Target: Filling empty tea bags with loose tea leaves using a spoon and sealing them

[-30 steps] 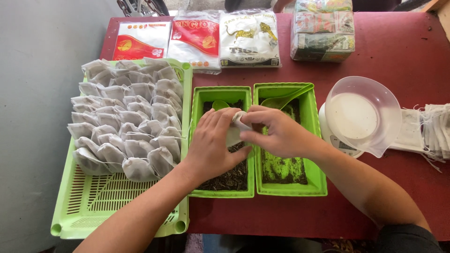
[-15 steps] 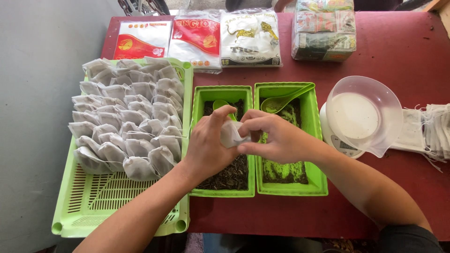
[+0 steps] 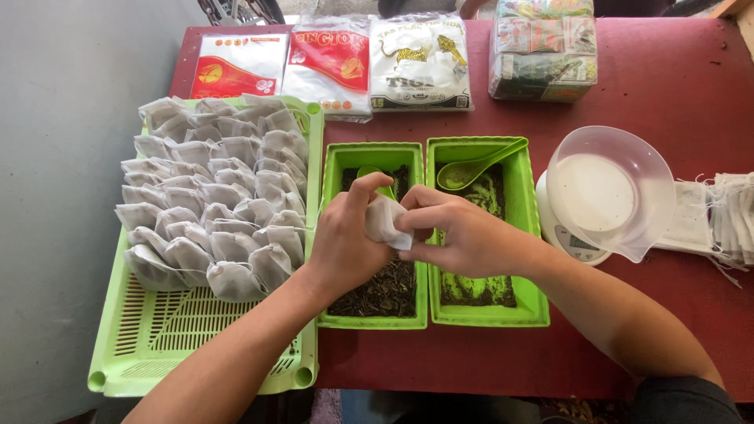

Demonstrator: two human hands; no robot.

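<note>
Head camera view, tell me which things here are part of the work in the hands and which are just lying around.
In use:
left hand and right hand, both on the small white bag
two green tubs of dried leaves
green scoop
tray of filled bags

Lying about:
sealed packets
clear bowl on a scale
stack of empty bags
</note>
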